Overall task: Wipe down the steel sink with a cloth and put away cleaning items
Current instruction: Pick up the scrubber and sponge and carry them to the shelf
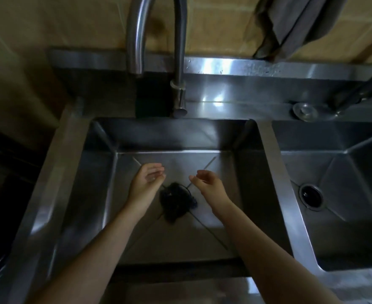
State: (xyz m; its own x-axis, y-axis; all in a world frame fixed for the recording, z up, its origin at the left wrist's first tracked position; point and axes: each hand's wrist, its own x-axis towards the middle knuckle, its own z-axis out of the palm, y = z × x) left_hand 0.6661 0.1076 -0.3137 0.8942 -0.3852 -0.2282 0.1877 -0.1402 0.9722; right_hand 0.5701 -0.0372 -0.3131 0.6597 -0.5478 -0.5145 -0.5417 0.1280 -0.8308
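Left hand and right hand hover inside the left basin of the steel sink, with a dark wad lying between them.

Both hands hang above the basin floor, palms turned toward each other, near but not touching. Each grip is apart, the fingers loosely curved and holding nothing. The dark wad sits on the basin floor just below and between the wrists, where the floor creases meet. It is too blurred to tell whether it is cloth or scrubber. The faucet arches up from the back ledge, and its spout ends above the basin's rear edge. A grey cloth hangs against the tiled wall at upper right. The right basin shows a round drain, and a round steel cap sits on the ledge behind it.
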